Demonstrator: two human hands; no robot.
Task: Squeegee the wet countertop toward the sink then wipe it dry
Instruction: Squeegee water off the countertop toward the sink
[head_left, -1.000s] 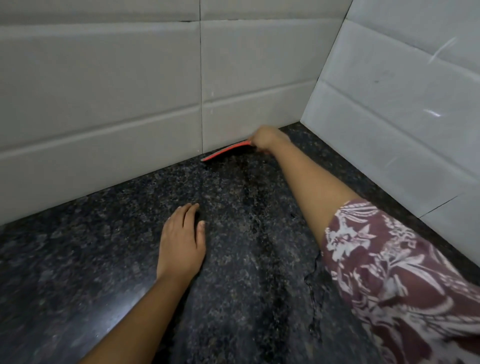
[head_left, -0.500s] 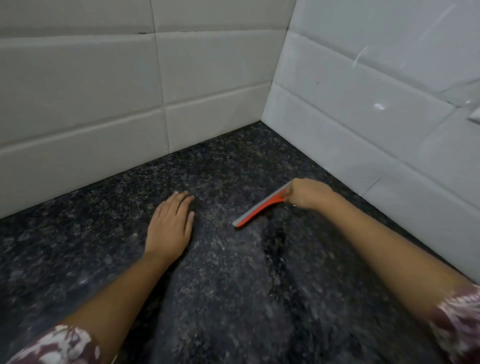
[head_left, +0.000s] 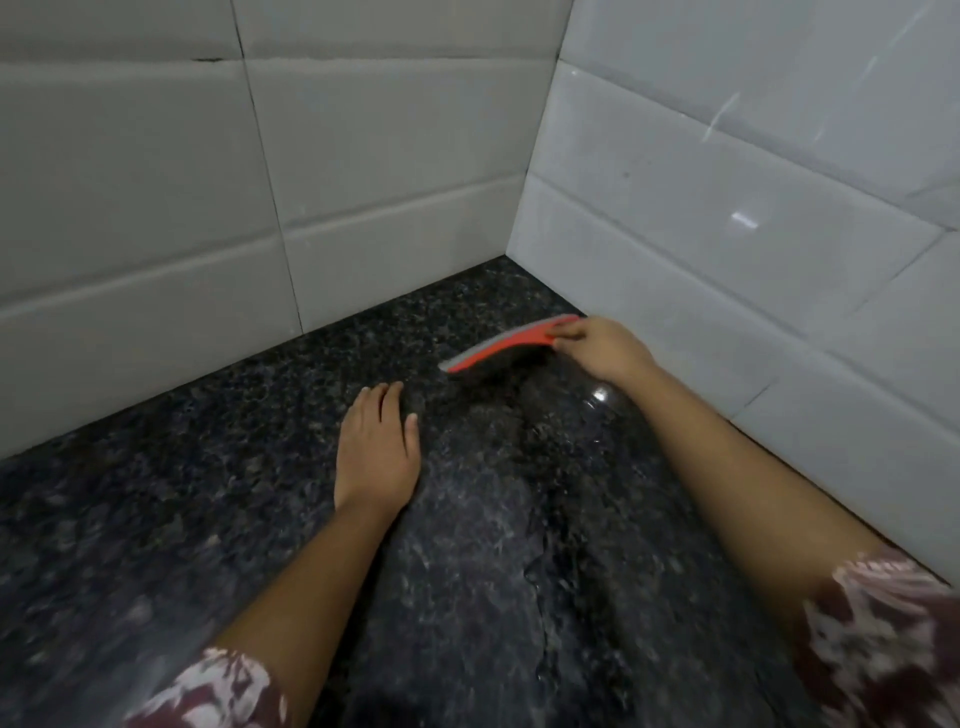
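Right hand (head_left: 602, 349): fingers curled tight around one end of the orange, grey-edged squeegee (head_left: 506, 344), near the tiled corner. Left hand (head_left: 376, 457): flat, fingers loosely spread, empty, on the wet speckled black granite countertop (head_left: 156, 519).

**You're at a home kitchen counter**

You're looking down at a dark speckled granite countertop (head_left: 208, 519) tucked into a corner, and that's a domestic kitchen look. Pale rectangular wall tiles (head_left: 389, 156) rise straight off the stone on two sides, meeting at the corner as a backsplash. There's a wet sheen and a trail of water (head_left: 540, 571) across the stone, and an orange squeegee (head_left: 504, 345) on it, so it reads as a washing-up area
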